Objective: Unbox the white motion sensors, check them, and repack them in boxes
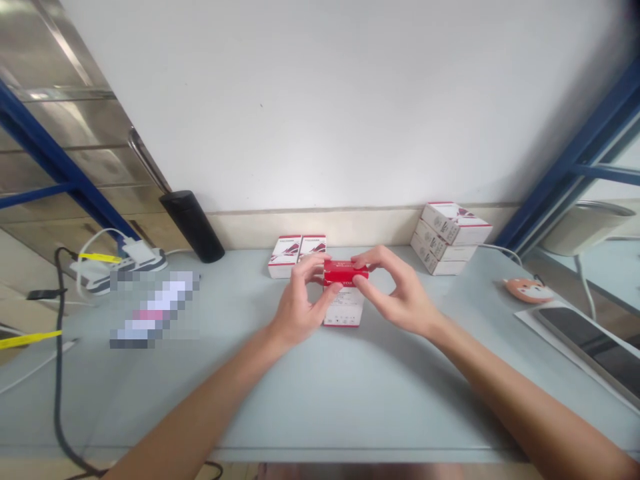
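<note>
A small red box (345, 269) with white lettering is held between my two hands at the middle of the table. Directly below it is a white printed box (344, 308) with a red bottom edge; whether the red box rests on it or sits partly inside it, I cannot tell. My left hand (306, 297) grips the red box's left side, thumb in front and fingers behind. At the right end, my right hand (393, 290) pinches it between thumb and fingers. Just behind my left hand, two white-and-red boxes (286, 256) lie side by side.
Several similar boxes (447, 237) are stacked at the back right. A black cylinder (194, 227) leans at the back left, near a power strip (120, 267) with cables. A blurred-out item (155, 310) lies left. On the right are an orange animal-face object (529, 291) and a dark phone-like slab (585, 337).
</note>
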{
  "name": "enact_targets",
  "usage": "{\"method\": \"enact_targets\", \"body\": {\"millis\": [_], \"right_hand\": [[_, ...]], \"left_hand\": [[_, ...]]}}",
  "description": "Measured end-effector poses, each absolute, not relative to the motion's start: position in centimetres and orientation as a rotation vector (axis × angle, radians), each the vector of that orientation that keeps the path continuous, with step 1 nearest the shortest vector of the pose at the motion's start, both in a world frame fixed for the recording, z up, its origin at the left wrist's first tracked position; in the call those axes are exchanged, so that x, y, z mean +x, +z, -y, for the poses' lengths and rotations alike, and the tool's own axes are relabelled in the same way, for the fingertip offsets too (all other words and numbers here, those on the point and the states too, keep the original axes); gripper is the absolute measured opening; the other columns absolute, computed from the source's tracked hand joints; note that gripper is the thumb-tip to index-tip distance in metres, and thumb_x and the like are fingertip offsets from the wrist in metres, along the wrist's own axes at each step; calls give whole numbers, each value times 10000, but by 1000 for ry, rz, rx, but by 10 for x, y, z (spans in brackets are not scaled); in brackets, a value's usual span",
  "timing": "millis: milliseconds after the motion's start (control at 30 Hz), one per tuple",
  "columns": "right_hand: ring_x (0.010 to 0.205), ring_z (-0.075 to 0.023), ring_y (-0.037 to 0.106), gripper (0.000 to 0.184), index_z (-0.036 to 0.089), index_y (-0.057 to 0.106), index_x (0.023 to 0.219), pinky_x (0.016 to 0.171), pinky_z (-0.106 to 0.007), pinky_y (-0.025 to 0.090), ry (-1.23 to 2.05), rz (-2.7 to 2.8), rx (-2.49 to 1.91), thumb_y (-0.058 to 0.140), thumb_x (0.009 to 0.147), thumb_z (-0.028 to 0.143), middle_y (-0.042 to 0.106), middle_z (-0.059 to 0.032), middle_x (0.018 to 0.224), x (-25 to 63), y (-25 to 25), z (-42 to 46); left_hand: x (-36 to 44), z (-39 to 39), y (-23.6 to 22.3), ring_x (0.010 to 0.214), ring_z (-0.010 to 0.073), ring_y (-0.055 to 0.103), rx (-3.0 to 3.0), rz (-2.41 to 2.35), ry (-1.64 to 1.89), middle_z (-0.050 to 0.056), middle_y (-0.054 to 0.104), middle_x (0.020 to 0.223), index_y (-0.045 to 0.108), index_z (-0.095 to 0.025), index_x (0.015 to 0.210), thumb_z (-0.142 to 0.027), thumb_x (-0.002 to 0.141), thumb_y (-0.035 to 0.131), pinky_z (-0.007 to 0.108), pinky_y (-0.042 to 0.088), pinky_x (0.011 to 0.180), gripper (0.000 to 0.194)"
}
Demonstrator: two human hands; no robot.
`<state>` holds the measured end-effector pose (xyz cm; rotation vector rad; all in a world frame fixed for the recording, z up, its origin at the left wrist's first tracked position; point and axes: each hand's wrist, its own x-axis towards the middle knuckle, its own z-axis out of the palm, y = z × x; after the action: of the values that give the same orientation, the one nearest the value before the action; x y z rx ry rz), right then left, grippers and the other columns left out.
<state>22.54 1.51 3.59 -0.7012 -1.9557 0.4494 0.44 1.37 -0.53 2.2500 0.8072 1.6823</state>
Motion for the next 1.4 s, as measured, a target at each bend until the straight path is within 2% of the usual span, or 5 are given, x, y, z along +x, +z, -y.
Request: {"method": "enact_targets", "body": {"millis": [833,967,1067,1233,1400], "right_hand": [[1203,-284,613,191,267,590,1227,950,-450,562,109,2239,-679,485,1068,241,622,-126,1376,221,31,-12],[1279,-297,623,702,289,310,1596,962,-449,584,517,2184,-732,656,997,407,427,-184,1610,216,13,-16],[1113,-307,721,966,303,107,1682,867,-442,603,664,2192,-927,709,943,463,570,-178,1517,212,4,-16],[999,-315,758,677,301,469,1510,806,-426,600,348,1970,-1212,739,902,426,753,-92,1276,209,7,-18],[1143,-331,712,497,264,578,1395,816,-444,632,-15,1978,-1109,723,942,410,746,-119,1268,210,4,-20]], "left_hand": [[-3,-19,2,1281,213,635,2533,-924,1690,101,632,1351,579,-272,1210,-209,1081,493,435,544,1058,167],[-7,-26,-4,1293,230,639,2159,-1079,1820,110,676,1308,588,-243,1137,-318,1085,510,438,525,1083,120],[-11,-34,-6,1246,240,666,1872,-1212,1815,116,705,1254,600,-226,1112,-416,1077,519,434,528,1079,209],[-1,-28,-5,1215,250,665,1764,-1343,1752,130,576,1450,586,-262,1316,-515,1007,611,403,568,1018,400],[24,-2,1,1181,253,715,1277,-1019,1359,105,638,1441,160,-422,1623,-494,970,688,448,595,993,843]]}}
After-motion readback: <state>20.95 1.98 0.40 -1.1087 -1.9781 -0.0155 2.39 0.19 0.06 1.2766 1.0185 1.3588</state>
